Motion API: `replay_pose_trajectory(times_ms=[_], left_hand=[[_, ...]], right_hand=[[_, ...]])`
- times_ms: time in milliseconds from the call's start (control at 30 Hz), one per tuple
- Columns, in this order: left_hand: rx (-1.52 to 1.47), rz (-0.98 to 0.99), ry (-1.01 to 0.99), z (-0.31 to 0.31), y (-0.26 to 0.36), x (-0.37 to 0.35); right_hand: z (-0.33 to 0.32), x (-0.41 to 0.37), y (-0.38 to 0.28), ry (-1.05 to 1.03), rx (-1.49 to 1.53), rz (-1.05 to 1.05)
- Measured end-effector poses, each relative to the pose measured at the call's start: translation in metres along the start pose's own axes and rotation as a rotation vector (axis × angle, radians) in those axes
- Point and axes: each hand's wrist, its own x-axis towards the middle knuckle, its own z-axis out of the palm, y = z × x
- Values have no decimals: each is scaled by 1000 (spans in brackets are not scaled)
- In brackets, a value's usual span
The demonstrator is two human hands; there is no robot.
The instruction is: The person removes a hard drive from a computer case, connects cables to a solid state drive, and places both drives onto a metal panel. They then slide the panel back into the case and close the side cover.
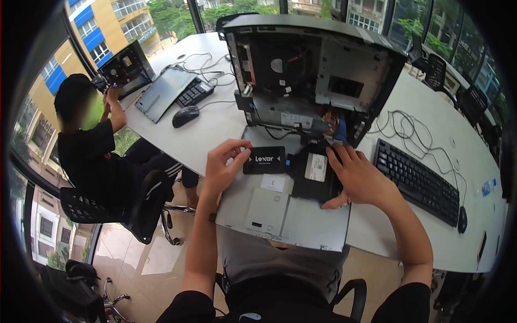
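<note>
A black Lexar SSD (264,160) lies flat over a detached metal side panel (318,223). At its left edge is my left hand (222,164), fingers curled, with thumb and index finger holding that edge. My right hand (358,175) grips a black drive caddy (307,185) with a white label, its fingers over the right side and its thumb at the lower corner. A small blue piece (287,162) shows between SSD and caddy. Behind them stands an opened desktop computer case (344,48), with cables and a fan inside.
To the right are a black keyboard (417,180), a small mouse (462,219) and looped cables. On the left, another person (86,140) handles a second opened computer (126,67). Near that person lie a panel (164,91), another keyboard (195,92) and mouse (186,116).
</note>
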Motion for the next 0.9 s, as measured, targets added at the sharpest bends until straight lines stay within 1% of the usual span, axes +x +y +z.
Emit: replay_pose_trajectory(times_ms=[33, 133, 233, 467, 567, 767, 900], left_hand=[[-1, -14, 5, 0, 1, 0], [4, -30, -4, 1, 3, 0], [8, -5, -4, 1, 2, 0], [-6, 2, -9, 2, 6, 1], [1, -5, -11, 1, 6, 1], [5, -19, -21, 0, 6, 0], [-17, -11, -26, 1, 9, 0]], right_hand=[[1, 0, 0, 14, 5, -4], [-4, 1, -2, -73, 37, 41], [-4, 1, -2, -80, 22, 46], [-14, 3, 1, -93, 107, 74], [-26, 5, 2, -146, 101, 107], [-51, -7, 10, -67, 77, 91], [-78, -18, 16, -30, 170, 55]])
